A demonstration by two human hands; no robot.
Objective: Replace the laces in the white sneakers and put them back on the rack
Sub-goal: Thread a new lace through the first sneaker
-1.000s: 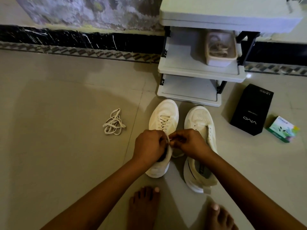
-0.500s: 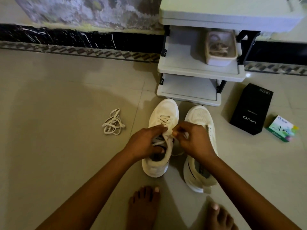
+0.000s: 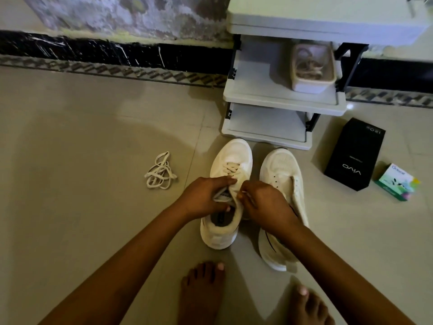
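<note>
Tiled floor (image 3: 93,137) bears both shoes before the rack (image 3: 281,99). The left sneaker (image 3: 232,156) is gripped at its tongue by the left hand (image 3: 206,195), and its lace (image 3: 230,171) is pinched by the right hand (image 3: 262,202); lacing is judged part done. The right sneaker (image 3: 281,167) is seen unlaced, and racking remains. A loose lace (image 3: 160,171), black box (image 3: 355,156) and green box (image 3: 396,181) lie aside; the rack's lower shelves are not blocked.

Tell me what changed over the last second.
The left hand unfolded from a fist and now grips the laced sneaker, fingers across its top, thumb in its opening. The right hand still pinches the lace. The other sneaker, loose lace and rack stayed put.
</note>
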